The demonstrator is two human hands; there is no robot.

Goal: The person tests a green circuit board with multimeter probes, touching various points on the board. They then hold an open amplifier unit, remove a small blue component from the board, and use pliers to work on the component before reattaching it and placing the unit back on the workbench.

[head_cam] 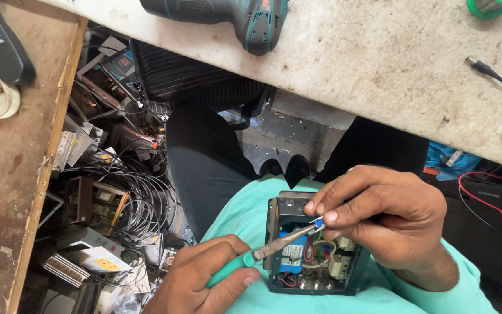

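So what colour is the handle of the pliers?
Green, a light teal; the pliers sit in the left hand. Head view shows it best.

The left hand (204, 282) is curled shut in a fist, and the right hand (387, 218) pinches its fingers (327, 216) together.

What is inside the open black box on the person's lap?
Inside the black box show a blue cylinder part, red wires and pale blocks. The right hand covers the upper right part; the green-handled tool in the left hand reaches in.
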